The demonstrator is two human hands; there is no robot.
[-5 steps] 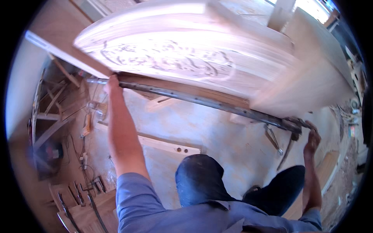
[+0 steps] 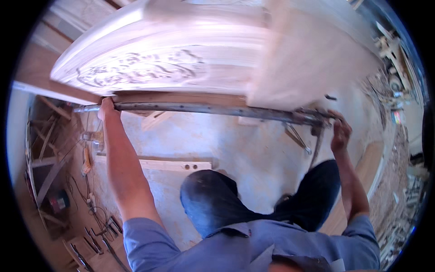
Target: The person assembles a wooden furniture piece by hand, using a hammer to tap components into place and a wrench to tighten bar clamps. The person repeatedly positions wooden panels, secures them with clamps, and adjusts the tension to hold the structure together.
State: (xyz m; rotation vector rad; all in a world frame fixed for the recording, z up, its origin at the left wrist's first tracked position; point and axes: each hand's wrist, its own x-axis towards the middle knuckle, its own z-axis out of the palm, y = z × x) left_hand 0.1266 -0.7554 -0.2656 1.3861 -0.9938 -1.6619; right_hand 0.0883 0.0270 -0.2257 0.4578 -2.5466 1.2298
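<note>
A long metal bar clamp runs crosswise along the lower edge of a pale carved wooden panel. Near its left end, my left hand is wrapped round the bar, close to where a wooden post meets the panel. At the opposite end, my right hand is closed on the screw end of the same clamp; its fingers are partly hidden. A wide wooden board stands up at the panel's right side. Below the clamp's right end hangs a thin metal rod.
A pale strip of wood with two holes lies on the floor before my knees. Cables and several dark clamps are at lower left. Wood scraps and shavings litter the right side. A wooden frame leans at left.
The view has swung to the right, so the panel, clamp and both hands appear further left. The clamp looks more level. Both hands keep their places on it.
</note>
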